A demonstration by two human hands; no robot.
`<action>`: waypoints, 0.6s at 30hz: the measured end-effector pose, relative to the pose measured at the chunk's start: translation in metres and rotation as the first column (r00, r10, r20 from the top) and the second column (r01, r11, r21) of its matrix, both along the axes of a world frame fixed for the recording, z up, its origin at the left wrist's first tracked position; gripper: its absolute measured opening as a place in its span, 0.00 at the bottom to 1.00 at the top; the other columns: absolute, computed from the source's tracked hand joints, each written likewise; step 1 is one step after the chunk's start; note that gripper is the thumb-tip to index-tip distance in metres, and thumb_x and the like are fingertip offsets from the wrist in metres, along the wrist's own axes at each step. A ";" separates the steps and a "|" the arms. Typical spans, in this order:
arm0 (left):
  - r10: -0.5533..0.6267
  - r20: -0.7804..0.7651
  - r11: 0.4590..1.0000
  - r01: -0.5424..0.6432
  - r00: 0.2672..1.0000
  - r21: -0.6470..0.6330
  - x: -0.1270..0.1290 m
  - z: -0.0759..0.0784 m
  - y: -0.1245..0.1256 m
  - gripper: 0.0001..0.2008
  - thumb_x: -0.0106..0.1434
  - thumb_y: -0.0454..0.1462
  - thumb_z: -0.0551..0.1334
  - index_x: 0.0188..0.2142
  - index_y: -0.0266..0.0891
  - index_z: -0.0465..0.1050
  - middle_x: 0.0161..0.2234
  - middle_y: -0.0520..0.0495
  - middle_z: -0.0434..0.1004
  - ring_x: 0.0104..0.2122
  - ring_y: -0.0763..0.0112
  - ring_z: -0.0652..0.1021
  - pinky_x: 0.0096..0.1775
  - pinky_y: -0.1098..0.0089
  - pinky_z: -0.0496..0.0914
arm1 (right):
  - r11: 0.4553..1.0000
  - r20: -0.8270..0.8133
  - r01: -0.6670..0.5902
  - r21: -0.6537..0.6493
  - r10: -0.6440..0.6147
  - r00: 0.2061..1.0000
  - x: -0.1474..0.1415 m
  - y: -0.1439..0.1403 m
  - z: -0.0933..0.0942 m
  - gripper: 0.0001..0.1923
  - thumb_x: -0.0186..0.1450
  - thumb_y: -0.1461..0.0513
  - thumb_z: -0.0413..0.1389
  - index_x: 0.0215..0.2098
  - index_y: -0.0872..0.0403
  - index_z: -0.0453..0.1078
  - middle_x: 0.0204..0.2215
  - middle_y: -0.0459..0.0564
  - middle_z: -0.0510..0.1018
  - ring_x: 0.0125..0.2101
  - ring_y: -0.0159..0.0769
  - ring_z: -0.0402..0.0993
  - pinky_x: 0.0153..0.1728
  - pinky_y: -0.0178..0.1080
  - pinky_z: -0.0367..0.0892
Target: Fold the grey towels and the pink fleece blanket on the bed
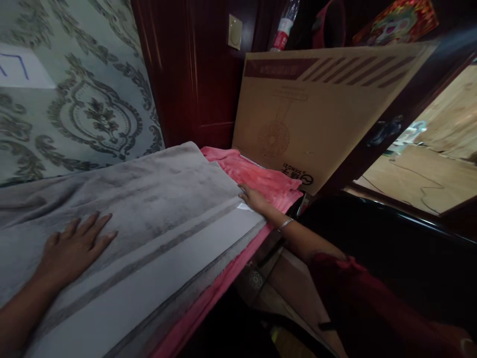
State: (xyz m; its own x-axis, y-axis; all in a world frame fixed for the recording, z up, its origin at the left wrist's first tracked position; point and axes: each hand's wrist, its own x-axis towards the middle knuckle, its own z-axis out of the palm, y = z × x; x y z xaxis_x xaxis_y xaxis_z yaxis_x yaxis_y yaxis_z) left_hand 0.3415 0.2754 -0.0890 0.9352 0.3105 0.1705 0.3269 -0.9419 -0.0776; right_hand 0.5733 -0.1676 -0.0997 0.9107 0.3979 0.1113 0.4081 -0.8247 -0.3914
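Observation:
A grey plush towel [160, 199] with darker stripes near its front edge lies spread before me. My left hand [76, 243] rests flat on it, fingers apart. At the towel's right end, my right hand [254, 199] has its fingers closed at the edge, close to a small white tag [244, 206]; the fingertips are only partly visible. Along the front, a smooth white strip [179, 263] shows below the stripes. Under the grey towel lies a pink towel [257, 174], which sticks out at the far right end and along the front edge.
A large cardboard box [298, 109] leans beyond the right end, with a plastic bottle [285, 30] behind it. A dark red door panel [194, 64] and patterned wallpaper [97, 109] stand behind. To the right is a glossy black surface [391, 248]; a doorway opens beyond it.

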 end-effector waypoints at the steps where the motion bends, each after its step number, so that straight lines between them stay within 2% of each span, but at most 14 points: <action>1: 0.007 -0.014 1.000 -0.007 1.000 0.003 0.000 0.002 -0.002 0.32 0.71 0.49 0.39 0.70 0.42 0.55 0.71 0.41 0.53 0.69 0.45 0.57 0.62 0.44 0.57 | 1.000 0.002 0.006 -0.001 -0.006 1.000 -0.002 0.000 0.000 0.26 0.73 0.59 0.50 0.68 0.52 0.59 0.60 0.56 0.72 0.56 0.45 0.72 0.56 0.42 0.65; 6: 0.021 -0.108 0.997 -0.029 0.994 -0.075 -0.005 0.023 -0.014 0.32 0.73 0.47 0.39 0.71 0.38 0.53 0.72 0.38 0.49 0.70 0.44 0.54 0.63 0.43 0.54 | 0.996 0.004 0.086 -0.036 -0.086 0.996 -0.013 0.005 0.011 0.24 0.72 0.58 0.50 0.65 0.56 0.63 0.54 0.60 0.76 0.53 0.47 0.75 0.53 0.42 0.67; 9: 0.028 -0.159 0.993 -0.045 0.987 -0.107 -0.023 0.031 -0.024 0.32 0.72 0.48 0.42 0.71 0.38 0.52 0.72 0.37 0.49 0.70 0.45 0.53 0.64 0.43 0.54 | 0.989 0.014 0.135 -0.062 -0.134 0.991 -0.026 0.004 0.012 0.25 0.72 0.54 0.51 0.64 0.57 0.63 0.51 0.63 0.78 0.51 0.50 0.76 0.50 0.44 0.69; 11: 0.007 -0.162 0.997 -0.019 0.987 -0.071 -0.042 0.027 -0.032 0.33 0.71 0.49 0.44 0.71 0.41 0.51 0.72 0.39 0.48 0.71 0.45 0.52 0.65 0.43 0.52 | 0.987 0.026 0.147 -0.071 -0.146 0.989 -0.035 0.002 0.010 0.25 0.72 0.54 0.50 0.64 0.56 0.62 0.52 0.63 0.77 0.52 0.51 0.75 0.50 0.45 0.69; 14: -0.023 -0.147 0.999 0.019 0.989 -0.027 -0.069 0.011 -0.046 0.33 0.70 0.51 0.46 0.71 0.46 0.51 0.73 0.44 0.46 0.71 0.43 0.49 0.66 0.42 0.48 | 0.986 0.035 0.152 -0.076 -0.149 0.988 -0.040 -0.001 0.003 0.25 0.73 0.56 0.47 0.64 0.59 0.62 0.53 0.67 0.76 0.53 0.54 0.74 0.51 0.48 0.68; 18: -0.033 -0.082 0.996 0.027 0.996 -0.084 -0.084 -0.004 -0.059 0.32 0.70 0.51 0.49 0.71 0.49 0.51 0.73 0.46 0.45 0.71 0.43 0.49 0.66 0.40 0.47 | 0.991 0.005 0.130 -0.008 -0.130 0.991 -0.031 -0.009 -0.014 0.28 0.70 0.52 0.45 0.63 0.57 0.63 0.55 0.67 0.75 0.55 0.53 0.73 0.53 0.50 0.68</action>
